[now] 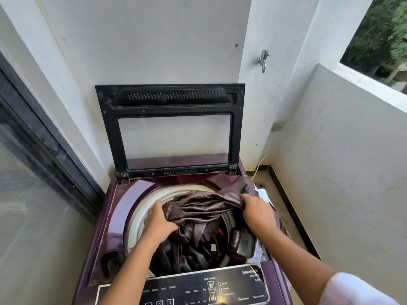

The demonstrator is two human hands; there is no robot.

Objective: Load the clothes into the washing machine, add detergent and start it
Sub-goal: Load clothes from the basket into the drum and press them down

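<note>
Control panel [204, 287]: black strip along the near edge of the machine top; printed labels and numbered buttons were showing, and no hand was on it.
Sleeve [352, 291]: pale, on the right arm at the near right corner.
Washing machine [114, 216]: purple top-loader that stood in a corner, top open.
Clothes in drum [189, 249]: dark fabric was heaped inside the opening, with a bit of red among it.
Drum rim [141, 214]: pale ring, its left arc was bare and the rest was covered by cloth.
Side compartment [244, 243]: dark tray-like part at the right of the opening, under the right forearm; its contents were unclear.
Left hand [159, 223]: clenched round the left end of the brown satin garment [204, 205], over the left side of the drum.
Right hand [256, 211]: grasped the garment's right part, fingers bunched in the fabric, above the machine's right edge.
Brown satin garment: stretched between both hands across the opening; its lower folds hung into the drum onto the heap, and its far right end lay on the machine's far right corner.
Pale cloth [263, 194]: just right of the right hand, mostly hidden.
Lid [110, 133]: black frame with a clear pane, raised upright against the far wall.
Cable [259, 164]: white, ran from the floor up to a wall socket [278, 125] at the far right.
Tap [263, 60]: metal, on the far wall above the lid's right side.
Glass door [33, 172]: dark-framed, along the left.
</note>
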